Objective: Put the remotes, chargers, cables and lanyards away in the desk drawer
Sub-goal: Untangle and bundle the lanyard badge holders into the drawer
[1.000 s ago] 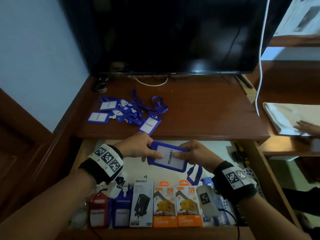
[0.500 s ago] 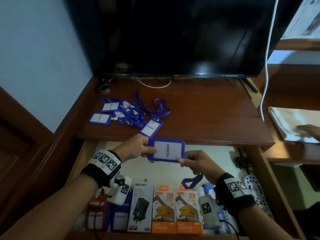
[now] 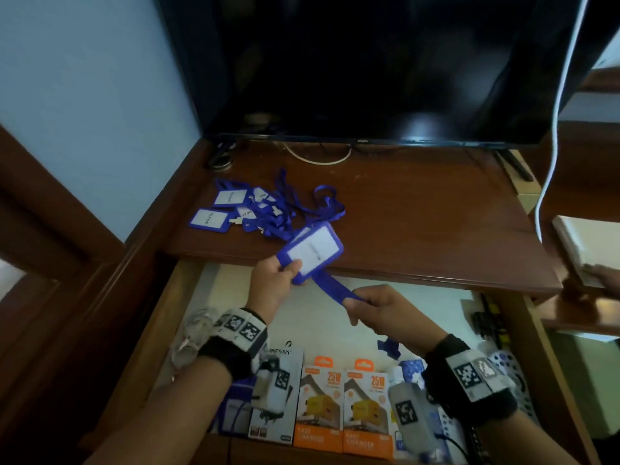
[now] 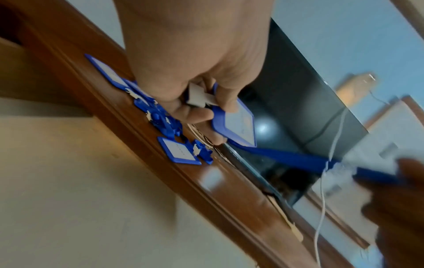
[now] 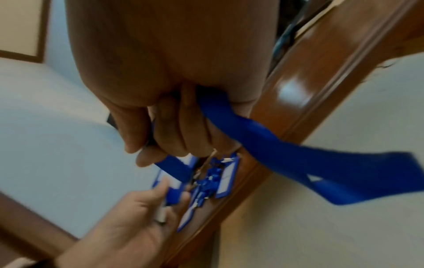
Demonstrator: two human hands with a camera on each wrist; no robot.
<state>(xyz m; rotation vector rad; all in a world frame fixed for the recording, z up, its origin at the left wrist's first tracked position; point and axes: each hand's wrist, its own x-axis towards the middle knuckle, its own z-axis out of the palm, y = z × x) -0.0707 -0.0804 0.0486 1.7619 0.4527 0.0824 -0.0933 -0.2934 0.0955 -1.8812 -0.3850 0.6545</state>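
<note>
Over the open drawer (image 3: 188, 297), the right hand (image 3: 379, 308) now pulls the blue strap (image 3: 330, 286) taut, having left the blue-framed badge holder (image 3: 312, 251) gripped by the left hand (image 3: 273, 285). It looks ready for folding. More lanyards (image 3: 261, 209) lie at the surface's far left.

Head view looking down, wrist views close, upward, sharing lanyards (image 3: 265, 209)

Lanyards (image 3: 265, 209) on desk (image 3: 419, 216), above drawer (image 3: 188, 297)

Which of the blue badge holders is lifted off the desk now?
The badge holder that the left hand grips; its strap runs to the right hand. The other badge holders lie on the desk.
</note>
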